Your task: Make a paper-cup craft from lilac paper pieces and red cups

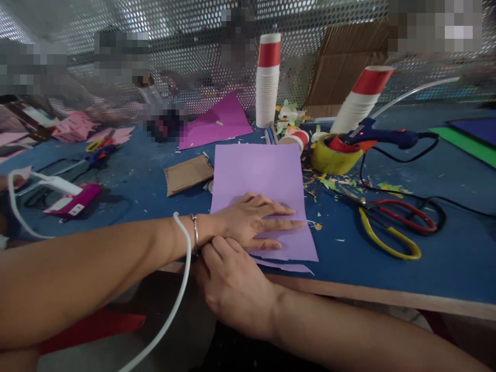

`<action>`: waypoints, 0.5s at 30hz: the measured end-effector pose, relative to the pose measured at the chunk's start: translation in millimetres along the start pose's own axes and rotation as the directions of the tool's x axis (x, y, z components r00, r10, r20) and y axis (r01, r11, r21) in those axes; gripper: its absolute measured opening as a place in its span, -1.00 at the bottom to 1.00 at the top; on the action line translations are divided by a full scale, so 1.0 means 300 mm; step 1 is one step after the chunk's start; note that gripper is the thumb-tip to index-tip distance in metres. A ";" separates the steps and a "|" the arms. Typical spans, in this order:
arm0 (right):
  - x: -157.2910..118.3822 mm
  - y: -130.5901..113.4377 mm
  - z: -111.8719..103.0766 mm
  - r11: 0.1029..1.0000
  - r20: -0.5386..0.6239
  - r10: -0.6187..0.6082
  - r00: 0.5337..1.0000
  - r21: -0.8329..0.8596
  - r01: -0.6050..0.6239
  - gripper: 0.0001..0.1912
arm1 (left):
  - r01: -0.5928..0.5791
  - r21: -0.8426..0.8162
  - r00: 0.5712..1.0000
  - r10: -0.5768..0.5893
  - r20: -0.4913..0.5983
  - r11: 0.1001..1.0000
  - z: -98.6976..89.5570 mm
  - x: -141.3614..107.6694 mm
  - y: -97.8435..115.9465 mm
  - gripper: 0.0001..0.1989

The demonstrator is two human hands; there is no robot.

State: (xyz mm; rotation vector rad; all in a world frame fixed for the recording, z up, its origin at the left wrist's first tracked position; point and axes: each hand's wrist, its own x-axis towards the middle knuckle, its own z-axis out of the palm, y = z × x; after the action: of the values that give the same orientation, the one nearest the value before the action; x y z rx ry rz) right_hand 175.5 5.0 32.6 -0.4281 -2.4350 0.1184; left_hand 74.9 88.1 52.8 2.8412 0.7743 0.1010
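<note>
A light purple sheet [258,173] lies on the blue table, its lower edge uneven. My left hand [258,219], with a silver bracelet on the wrist, lies flat on the sheet with its fingers spread. Close below it, at the table's front edge, my right hand [232,279] is closed, its fingers curled under my left wrist. What those fingers hold is hidden. A narrow purple strip [289,266] lies along the sheet's lower edge, partly past my right hand.
Scissors [364,204] lie open at the right. Behind them a glue gun [383,135] rests on a yellow tape roll [335,157]. Stacked cups [267,88] stand at the back. Cardboard [188,174] and a magenta power strip [73,201] are at the left. A white cable [182,289] crosses my left forearm.
</note>
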 end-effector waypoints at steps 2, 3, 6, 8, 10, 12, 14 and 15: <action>0.004 0.001 0.000 1.000 -0.001 0.006 1.000 -0.008 -0.006 -0.82 | -0.003 0.005 1.000 0.003 0.013 1.000 0.000 0.004 -0.005 -0.41; 0.005 0.002 0.000 1.000 -0.004 0.007 1.000 -0.011 -0.007 -0.83 | -0.004 0.009 1.000 0.004 0.017 1.000 0.001 0.006 -0.008 -0.41; 0.003 0.006 -0.002 1.000 -0.022 -0.001 1.000 -0.010 0.000 -0.82 | -0.006 0.022 0.999 0.005 0.031 1.000 0.003 0.010 -0.012 -0.40; -0.002 0.010 -0.004 1.000 -0.031 -0.015 0.999 -0.004 0.015 -0.81 | -0.001 0.025 0.999 0.000 0.041 1.000 0.002 0.011 -0.011 -0.41; -0.009 0.013 -0.008 1.000 -0.034 -0.027 0.999 -0.001 0.027 -0.79 | 0.004 0.022 0.999 -0.005 0.046 1.000 0.001 0.010 -0.009 -0.43; -0.016 0.016 -0.013 0.999 -0.032 -0.033 0.999 -0.004 0.033 -0.77 | 0.004 0.022 0.999 -0.005 0.038 1.000 0.003 0.008 -0.009 -0.44; -0.022 0.019 -0.019 0.999 -0.027 -0.040 0.999 -0.006 0.040 -0.75 | -0.004 0.031 1.000 0.003 0.015 1.000 0.009 0.005 -0.009 -0.44; -0.024 0.020 -0.021 0.999 -0.027 -0.047 0.999 -0.006 0.047 -0.74 | -0.006 0.038 1.000 0.006 0.004 0.999 0.012 0.005 -0.009 -0.44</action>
State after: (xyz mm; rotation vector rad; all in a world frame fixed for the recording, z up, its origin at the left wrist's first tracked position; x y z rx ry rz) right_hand 186.4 8.2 32.2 -0.3719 -2.4177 0.0857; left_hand 75.2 90.4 48.8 2.8785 0.7752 0.0825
